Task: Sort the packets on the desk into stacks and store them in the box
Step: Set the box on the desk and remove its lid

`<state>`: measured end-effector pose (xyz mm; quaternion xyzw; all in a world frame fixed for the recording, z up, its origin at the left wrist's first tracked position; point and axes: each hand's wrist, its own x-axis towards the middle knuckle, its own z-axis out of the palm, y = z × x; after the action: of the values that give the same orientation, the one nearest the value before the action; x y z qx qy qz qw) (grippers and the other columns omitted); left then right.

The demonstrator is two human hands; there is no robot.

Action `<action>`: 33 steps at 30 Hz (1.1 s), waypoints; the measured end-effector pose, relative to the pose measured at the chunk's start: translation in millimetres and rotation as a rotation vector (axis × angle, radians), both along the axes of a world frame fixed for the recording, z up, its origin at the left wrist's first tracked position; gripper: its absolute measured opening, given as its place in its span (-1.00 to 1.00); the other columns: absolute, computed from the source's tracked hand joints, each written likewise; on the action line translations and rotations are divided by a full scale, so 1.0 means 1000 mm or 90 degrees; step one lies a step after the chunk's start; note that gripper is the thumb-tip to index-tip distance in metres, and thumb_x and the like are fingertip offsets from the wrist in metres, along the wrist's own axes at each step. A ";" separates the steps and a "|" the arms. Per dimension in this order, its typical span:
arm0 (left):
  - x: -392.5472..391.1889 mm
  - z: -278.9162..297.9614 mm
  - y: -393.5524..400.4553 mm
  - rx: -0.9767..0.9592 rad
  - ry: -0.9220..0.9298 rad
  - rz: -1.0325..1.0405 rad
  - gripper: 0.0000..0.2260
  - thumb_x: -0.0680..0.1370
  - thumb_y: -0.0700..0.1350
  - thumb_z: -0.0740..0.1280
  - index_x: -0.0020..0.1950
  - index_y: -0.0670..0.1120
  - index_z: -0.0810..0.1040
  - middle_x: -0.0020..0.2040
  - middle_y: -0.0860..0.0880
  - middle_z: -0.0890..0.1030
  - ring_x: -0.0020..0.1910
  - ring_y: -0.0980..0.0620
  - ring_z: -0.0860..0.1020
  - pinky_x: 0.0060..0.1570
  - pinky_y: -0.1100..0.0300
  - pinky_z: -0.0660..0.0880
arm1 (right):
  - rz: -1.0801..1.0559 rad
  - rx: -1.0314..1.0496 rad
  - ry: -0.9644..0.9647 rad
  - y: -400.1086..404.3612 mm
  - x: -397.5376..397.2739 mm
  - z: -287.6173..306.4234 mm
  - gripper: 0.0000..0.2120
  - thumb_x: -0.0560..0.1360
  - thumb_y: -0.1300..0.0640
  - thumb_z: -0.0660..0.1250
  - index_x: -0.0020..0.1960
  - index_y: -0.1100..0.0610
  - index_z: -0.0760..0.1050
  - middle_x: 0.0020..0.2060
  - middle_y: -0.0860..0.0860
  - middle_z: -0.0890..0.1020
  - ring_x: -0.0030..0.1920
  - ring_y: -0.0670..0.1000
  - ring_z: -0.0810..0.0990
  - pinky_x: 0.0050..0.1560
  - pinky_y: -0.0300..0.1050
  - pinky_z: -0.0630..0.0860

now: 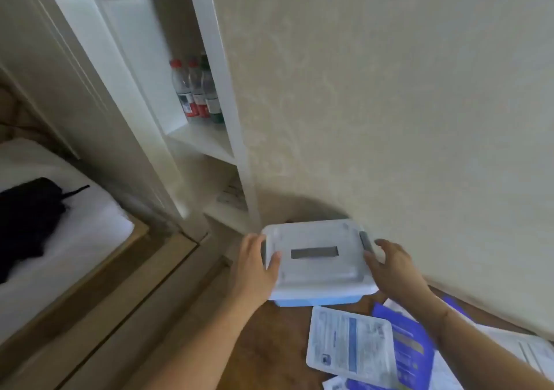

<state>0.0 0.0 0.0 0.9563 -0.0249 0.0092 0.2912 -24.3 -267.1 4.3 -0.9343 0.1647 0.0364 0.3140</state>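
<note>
Against the wall at the far edge of the brown table (278, 344) stands the box (317, 301), pale blue in the body and closed under a whitish lid (314, 269) with a grey handle strip at its centre and a grey latch on each short side. The step in hand appears to be the opening of this box, sorting not yet begun; the next move would call for both latches to be released and the lid lifted off and set aside. The left hand (257, 265) lies against the left end of the lid, thumb on top and the rest of the hand over the left latch, gripping that edge. The right hand (392, 265) sits at the right end beside the right latch, fingers loosely bent; whether it grips or merely touches cannot be told. The packets (350, 344), white and purple, lie loose and overlapping on the table just in front of the box, near the right forearm, unsorted.
</note>
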 end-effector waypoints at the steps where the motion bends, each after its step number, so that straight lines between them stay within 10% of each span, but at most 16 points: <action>1: 0.007 -0.005 0.003 -0.042 0.012 0.060 -0.51 0.61 0.16 0.21 0.46 -0.04 0.31 0.43 0.00 0.31 0.35 -0.02 0.39 0.26 0.08 0.44 | -0.031 0.014 0.006 -0.001 0.010 -0.005 -0.52 0.62 -0.02 0.20 0.43 0.23 0.35 0.31 0.23 0.50 0.30 0.23 0.47 0.28 0.00 0.37; 10: 0.040 -0.030 0.006 0.019 0.126 0.097 -0.58 0.68 0.08 0.03 0.07 -0.20 0.54 -0.07 -0.18 0.62 -0.13 -0.12 0.60 -0.20 0.08 0.53 | -0.060 -0.033 0.056 0.010 0.037 -0.038 -0.69 0.66 0.02 0.02 -0.11 0.20 0.36 -0.02 0.34 0.59 0.01 0.31 0.54 -0.15 -0.01 0.26; 17: 0.043 -0.024 0.004 0.110 0.158 0.056 -0.60 0.70 0.03 -0.05 -0.07 -0.14 0.48 -0.23 -0.04 0.53 -0.28 0.03 0.51 -0.35 0.18 0.39 | -0.017 -0.077 0.071 0.013 0.036 -0.032 -0.72 0.67 0.12 -0.06 -0.03 0.22 0.37 0.00 0.27 0.56 0.01 0.28 0.54 -0.12 0.00 0.35; 24: 0.035 -0.032 0.017 -0.076 0.242 0.110 -0.56 0.70 -0.05 -0.01 -0.32 -0.15 0.36 -0.39 -0.08 0.43 -0.43 0.02 0.39 -0.43 0.19 0.31 | 0.021 -0.140 0.128 0.020 0.023 -0.014 -0.72 0.64 0.26 -0.05 0.15 0.32 0.40 0.09 0.26 0.53 0.12 0.27 0.53 0.05 0.04 0.46; 29: 0.030 -0.036 0.028 -0.328 0.364 0.158 -0.56 0.69 0.06 -0.03 0.05 -0.16 0.55 -0.06 -0.23 0.63 -0.07 -0.16 0.62 -0.12 0.01 0.59 | 0.018 -0.125 0.208 0.006 0.024 -0.017 -0.77 0.57 0.30 0.05 0.04 0.24 0.47 -0.02 0.19 0.66 0.02 0.20 0.63 -0.11 -0.12 0.42; 33: 0.026 -0.041 0.037 -0.510 0.418 0.217 -0.57 0.65 0.23 0.04 0.28 0.01 0.50 0.13 -0.07 0.63 0.06 -0.04 0.62 0.02 -0.06 0.61 | -0.133 0.183 0.176 -0.005 0.008 -0.021 -0.69 0.64 0.13 0.03 -0.10 0.24 0.47 -0.33 0.19 0.67 -0.36 0.14 0.67 -0.37 -0.07 0.61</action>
<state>26.3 36.7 -40.6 0.7134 0.2282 -0.2343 0.6197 -16.5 -272.2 -16.4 -0.8440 0.2947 0.1543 0.4207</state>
